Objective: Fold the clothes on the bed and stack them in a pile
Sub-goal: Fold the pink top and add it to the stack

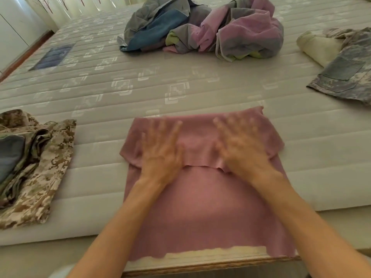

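Note:
A mauve-pink garment [202, 207] lies flat at the near edge of the bed, its far part folded back over itself, and its near hem hangs over the mattress edge. My left hand [160, 149] and my right hand [241, 149] lie side by side on the folded flap, fingers spread and straight, pressing the cloth; both are motion-blurred. A tan camouflage garment [40, 167] lies folded at the left with a grey-blue piece on it.
A heap of unfolded clothes [202, 29] in grey, blue, pink and green lies at the far middle of the mattress [120, 93]. At the right edge lie a grey camouflage garment [345, 73] and a cream cloth [319, 47]. A wall and curtain stand at far left.

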